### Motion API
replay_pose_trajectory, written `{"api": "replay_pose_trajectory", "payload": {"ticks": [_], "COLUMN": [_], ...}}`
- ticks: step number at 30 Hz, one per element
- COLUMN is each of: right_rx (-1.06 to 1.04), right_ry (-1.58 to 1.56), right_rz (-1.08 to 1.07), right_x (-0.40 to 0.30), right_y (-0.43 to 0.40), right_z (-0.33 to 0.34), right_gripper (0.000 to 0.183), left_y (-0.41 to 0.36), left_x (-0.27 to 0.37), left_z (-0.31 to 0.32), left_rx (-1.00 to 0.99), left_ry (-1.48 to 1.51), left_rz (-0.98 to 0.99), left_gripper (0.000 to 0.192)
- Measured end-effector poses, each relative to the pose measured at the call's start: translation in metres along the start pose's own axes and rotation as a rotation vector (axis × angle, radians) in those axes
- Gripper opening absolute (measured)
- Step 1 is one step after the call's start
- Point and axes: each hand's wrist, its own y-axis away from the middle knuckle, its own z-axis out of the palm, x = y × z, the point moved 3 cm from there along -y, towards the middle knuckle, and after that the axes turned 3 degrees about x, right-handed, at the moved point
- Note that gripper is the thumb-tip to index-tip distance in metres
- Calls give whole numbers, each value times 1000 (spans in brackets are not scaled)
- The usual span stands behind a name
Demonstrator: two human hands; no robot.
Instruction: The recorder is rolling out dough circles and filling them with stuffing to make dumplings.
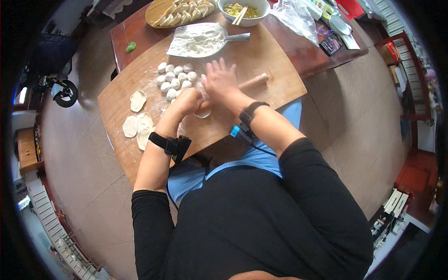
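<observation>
My left hand (189, 100) is curled beside a small flattened dough round (203, 113) on the wooden board (280, 77); its fingertips are hidden, so what it pinches cannot be told. Fingers spread, my right hand (219, 78) lies palm down over a wooden rolling pin (254, 81), whose far end sticks out to the right. Several floured dough balls (175, 83) are grouped left of the hands. Rolled wrappers (138, 101) lie at the board's left, some overlapping (144, 121). A metal scoop (199, 40) full of flour rests above the hands.
At the back, a woven tray (154, 14) bears shaped dumplings (185, 15), beside a bowl (257, 21) of yellow-green filling with chopsticks (240, 15). A plastic bag (297, 21), a phone (330, 44) and a green scrap (131, 47) lie on the red table (315, 64).
</observation>
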Motion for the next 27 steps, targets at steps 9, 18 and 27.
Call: {"api": "replay_pose_trajectory", "payload": {"ticks": [9, 18, 27], "right_rx": [85, 169, 240], "right_ry": [-66, 30, -15], "right_rz": [-134, -218, -134], "right_x": [-8, -16, -22], "right_y": [58, 75, 24], "right_z": [4, 6, -7], "right_gripper": [58, 53, 50], "left_y": [40, 27, 22], "left_x": [-11, -30, -15], "left_z": [16, 14, 10], "left_rx": [222, 161, 197], "left_ry": [252, 228, 105], "left_rz": [-133, -70, -208], "left_gripper": [17, 16, 19]}}
